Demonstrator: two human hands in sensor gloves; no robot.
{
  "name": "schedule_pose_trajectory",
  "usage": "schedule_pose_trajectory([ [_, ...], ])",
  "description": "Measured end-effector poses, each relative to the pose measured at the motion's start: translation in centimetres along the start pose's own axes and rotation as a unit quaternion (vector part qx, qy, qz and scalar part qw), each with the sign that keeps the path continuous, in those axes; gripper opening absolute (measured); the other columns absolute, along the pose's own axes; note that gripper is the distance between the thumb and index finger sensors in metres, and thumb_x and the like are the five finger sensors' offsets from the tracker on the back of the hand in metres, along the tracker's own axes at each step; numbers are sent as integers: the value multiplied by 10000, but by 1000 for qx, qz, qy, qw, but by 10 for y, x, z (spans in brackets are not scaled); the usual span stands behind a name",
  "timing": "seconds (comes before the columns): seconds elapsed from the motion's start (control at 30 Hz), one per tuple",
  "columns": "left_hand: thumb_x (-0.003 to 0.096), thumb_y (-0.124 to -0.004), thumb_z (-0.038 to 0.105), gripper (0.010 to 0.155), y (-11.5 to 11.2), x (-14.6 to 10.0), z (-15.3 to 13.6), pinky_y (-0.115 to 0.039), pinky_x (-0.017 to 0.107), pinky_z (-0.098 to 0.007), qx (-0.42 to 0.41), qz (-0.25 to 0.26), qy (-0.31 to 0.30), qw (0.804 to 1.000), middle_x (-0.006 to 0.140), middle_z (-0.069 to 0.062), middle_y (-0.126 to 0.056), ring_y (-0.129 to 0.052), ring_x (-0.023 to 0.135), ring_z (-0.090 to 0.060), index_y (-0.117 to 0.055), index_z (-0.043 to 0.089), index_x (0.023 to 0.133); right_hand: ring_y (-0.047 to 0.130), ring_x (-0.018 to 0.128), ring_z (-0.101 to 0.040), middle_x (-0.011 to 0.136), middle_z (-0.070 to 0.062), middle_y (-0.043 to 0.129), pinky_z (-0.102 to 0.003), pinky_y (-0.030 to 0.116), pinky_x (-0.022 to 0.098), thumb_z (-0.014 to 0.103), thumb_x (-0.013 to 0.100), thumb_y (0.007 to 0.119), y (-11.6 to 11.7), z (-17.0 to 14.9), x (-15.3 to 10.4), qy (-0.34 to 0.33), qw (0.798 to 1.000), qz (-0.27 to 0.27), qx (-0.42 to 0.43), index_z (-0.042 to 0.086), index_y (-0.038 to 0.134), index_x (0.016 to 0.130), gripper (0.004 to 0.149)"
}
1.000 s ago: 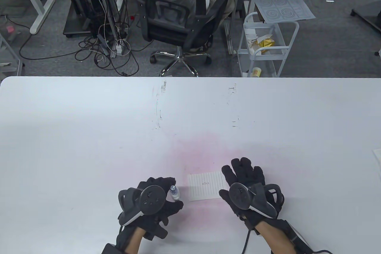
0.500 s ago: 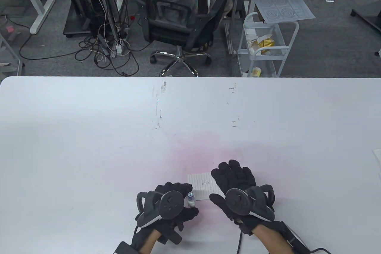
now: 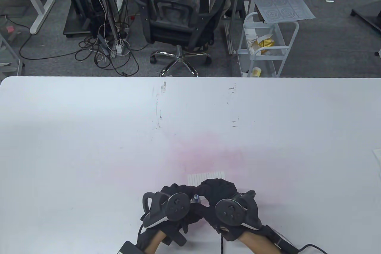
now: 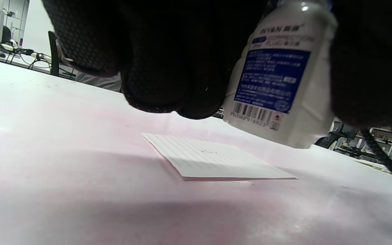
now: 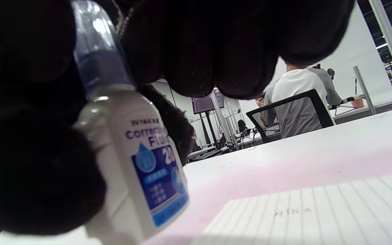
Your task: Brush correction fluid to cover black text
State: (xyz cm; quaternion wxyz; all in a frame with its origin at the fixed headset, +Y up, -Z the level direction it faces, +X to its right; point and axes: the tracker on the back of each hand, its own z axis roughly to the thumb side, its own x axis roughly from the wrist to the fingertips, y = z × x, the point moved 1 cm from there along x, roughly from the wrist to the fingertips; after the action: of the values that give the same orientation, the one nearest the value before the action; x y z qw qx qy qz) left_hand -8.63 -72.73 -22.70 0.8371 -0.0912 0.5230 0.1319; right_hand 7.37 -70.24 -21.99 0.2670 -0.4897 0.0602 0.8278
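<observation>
A small white correction fluid bottle [image 3: 195,197] with a blue label is held upright in my left hand [image 3: 186,193], just above the table; it shows large in the left wrist view [image 4: 277,78] and the right wrist view [image 5: 138,163]. My right hand [image 3: 208,190] is curled over the bottle's top, its fingers closed around the clear blue cap [image 5: 95,51]. A lined white note [image 3: 207,175] lies flat under both hands, mostly hidden from above. Small black text [image 4: 209,152] sits near its middle, also seen in the right wrist view [image 5: 291,212].
The white table [image 3: 89,132] has a faint pink stain [image 3: 208,149] around the note. A sheet's corner [image 3: 377,158] lies at the right edge. Beyond the far edge stand an office chair [image 3: 178,12] and a white cart [image 3: 268,45].
Both hands have moved toward each other. The left hand brought the bottle right, over the note's near edge. The right hand, spread flat on the note before, has curled onto the bottle's cap.
</observation>
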Motion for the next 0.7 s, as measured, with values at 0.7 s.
schedule_pose_trajectory([
  [0.7,184,-983,670,759,-5,1,-1,-836,564,-474,15,-1,-13,1000,689,-55,-1044,-1056,557,-236,-882,219,786,889,690,-380,807,-71,791,-580,685,553,625,315,836,3,-10,2,47,997,35,59,191,777,791,647],
])
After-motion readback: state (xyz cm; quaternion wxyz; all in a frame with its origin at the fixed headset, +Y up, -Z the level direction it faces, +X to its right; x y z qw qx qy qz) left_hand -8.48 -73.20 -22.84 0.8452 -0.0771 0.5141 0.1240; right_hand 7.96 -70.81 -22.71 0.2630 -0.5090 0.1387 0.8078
